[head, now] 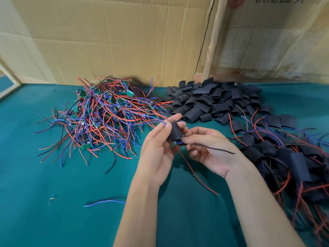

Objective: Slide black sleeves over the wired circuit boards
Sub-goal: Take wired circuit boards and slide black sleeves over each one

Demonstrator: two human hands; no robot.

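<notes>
While both hands work above the green table cover [44,175], the left hand [156,150] pinches a black sleeve [175,131] between thumb and fingers, and the right hand [208,148] has its fingers curled at the sleeve's lower end, where a bit of the circuit board [178,140] pokes out. A black wire [213,148] runs from there across the right palm, and a red wire [195,173] hangs down toward the table. Behind and to the left lies a tangled heap of unsleeved wired boards [105,114]; a pile of empty sleeves [213,100] sits behind the hands, and sleeved boards [284,154] are heaped at the right, just beside the right wrist. A loose blue wire [105,202] lies near the left forearm. Cardboard sheets [115,41] stand along the back.
</notes>
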